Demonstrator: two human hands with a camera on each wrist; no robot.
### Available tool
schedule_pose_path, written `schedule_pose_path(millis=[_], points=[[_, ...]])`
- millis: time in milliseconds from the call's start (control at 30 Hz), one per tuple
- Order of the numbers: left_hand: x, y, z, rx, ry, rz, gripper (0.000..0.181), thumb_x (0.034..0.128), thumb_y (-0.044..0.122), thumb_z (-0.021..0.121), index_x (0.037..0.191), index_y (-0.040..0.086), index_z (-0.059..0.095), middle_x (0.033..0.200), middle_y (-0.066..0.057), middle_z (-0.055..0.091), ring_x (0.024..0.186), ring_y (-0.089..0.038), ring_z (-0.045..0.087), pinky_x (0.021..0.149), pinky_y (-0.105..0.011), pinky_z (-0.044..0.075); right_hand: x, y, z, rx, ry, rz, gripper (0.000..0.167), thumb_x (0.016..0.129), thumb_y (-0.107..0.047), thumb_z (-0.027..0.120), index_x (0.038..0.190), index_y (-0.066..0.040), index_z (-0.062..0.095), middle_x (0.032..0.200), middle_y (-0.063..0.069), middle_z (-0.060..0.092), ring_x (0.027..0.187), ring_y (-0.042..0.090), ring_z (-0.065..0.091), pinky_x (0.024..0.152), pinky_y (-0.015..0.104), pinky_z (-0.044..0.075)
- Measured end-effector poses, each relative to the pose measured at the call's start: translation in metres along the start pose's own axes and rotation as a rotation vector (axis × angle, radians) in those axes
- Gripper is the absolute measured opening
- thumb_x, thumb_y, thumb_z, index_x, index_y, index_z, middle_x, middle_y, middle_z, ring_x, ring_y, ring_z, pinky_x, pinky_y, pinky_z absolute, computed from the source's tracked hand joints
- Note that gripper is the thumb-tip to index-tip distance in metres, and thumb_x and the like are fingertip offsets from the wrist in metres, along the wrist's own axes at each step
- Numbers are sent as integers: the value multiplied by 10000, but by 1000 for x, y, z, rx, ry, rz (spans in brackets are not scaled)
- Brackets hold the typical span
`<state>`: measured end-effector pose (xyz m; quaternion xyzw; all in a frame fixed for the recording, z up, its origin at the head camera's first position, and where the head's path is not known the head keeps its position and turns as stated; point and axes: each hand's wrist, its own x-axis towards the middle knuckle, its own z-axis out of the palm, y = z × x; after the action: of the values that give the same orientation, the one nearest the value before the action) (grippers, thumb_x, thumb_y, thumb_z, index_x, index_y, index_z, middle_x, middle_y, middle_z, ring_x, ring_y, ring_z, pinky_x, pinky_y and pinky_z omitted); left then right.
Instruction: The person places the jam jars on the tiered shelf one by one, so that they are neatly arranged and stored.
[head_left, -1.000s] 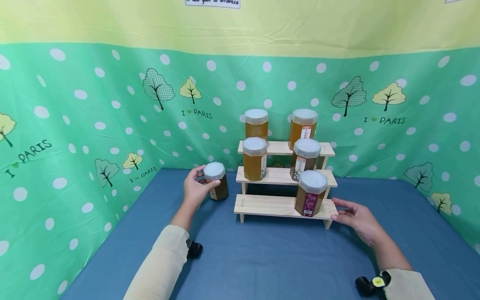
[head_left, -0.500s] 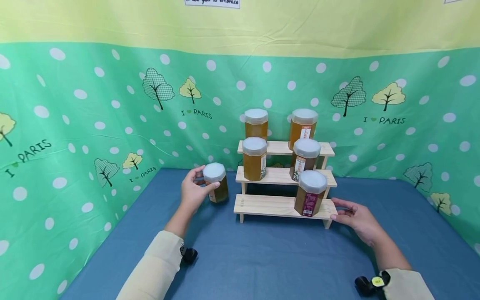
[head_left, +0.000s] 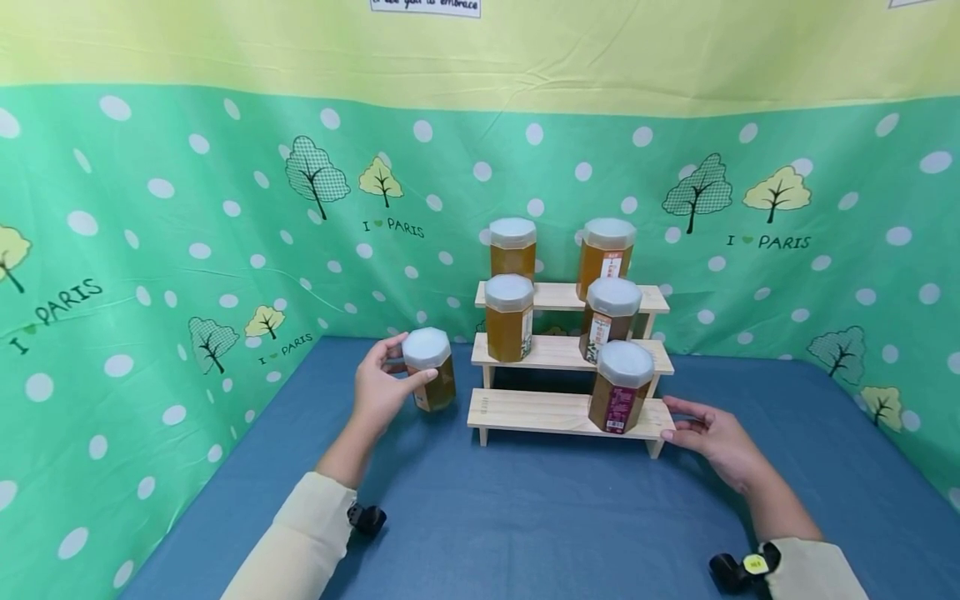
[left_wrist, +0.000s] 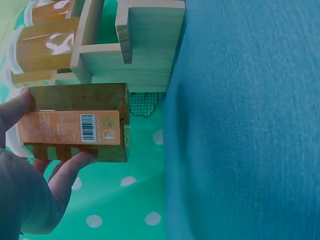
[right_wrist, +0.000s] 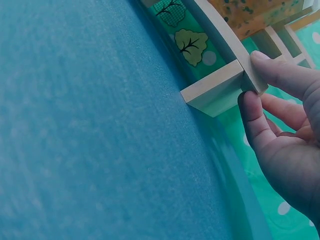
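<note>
My left hand [head_left: 381,385] grips an octagonal jar [head_left: 432,383] of brown honey with a whitish lid, left of the stand. Its orange barcode label [left_wrist: 70,127] shows in the left wrist view, where a gap separates the jar's base from the cloth. At the right end of the wooden stand's lowest step [head_left: 532,410], my right hand [head_left: 716,442] pinches the board between thumb and fingers. On that step's right side stands a honey jar [head_left: 622,392] with a purple label.
Two honey jars, one amber [head_left: 508,321] and one darker [head_left: 610,321], stand on the middle step. The top step bears two more, left [head_left: 513,248] and right [head_left: 606,258]. Blue cloth [head_left: 525,525] covers the table; a green dotted curtain [head_left: 247,192] hangs behind.
The left hand has drawn the jar slightly toward me, and the left forearm has shifted left and back. My right hand and the stand have stayed in place.
</note>
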<state>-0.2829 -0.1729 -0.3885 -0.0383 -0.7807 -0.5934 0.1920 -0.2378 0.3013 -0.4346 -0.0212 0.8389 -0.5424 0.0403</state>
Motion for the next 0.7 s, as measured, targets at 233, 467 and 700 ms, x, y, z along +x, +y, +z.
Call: schedule_pose_path(millis=[233, 467, 700], points=[[-5, 9, -2, 10, -17, 30, 716, 741, 167, 871, 1368, 86, 534, 1195, -152, 613, 1008, -321, 602, 804, -462, 537, 0, 0, 0, -2, 0, -5, 756, 886, -294, 737, 1470, 29, 382, 1422, 275, 427, 1028, 196, 541, 794, 237, 515], [-9, 19, -2, 12, -40, 41, 695, 732, 187, 879, 1345, 118, 558, 1173, -115, 627, 981, -289, 599, 752, -431, 542, 0, -1, -1, -5, -5, 0, 762, 885, -296, 738, 1472, 29, 377, 1420, 275, 426, 1029, 203, 537, 795, 238, 513], [-15, 29, 2, -11, -98, 20, 701, 741, 186, 873, 1359, 128, 548, 1185, -103, 607, 988, -280, 580, 726, -370, 536, 0, -1, 0, -4, -5, 0, 763, 883, -291, 740, 1469, 37, 378, 1414, 281, 431, 1023, 198, 544, 792, 240, 515]])
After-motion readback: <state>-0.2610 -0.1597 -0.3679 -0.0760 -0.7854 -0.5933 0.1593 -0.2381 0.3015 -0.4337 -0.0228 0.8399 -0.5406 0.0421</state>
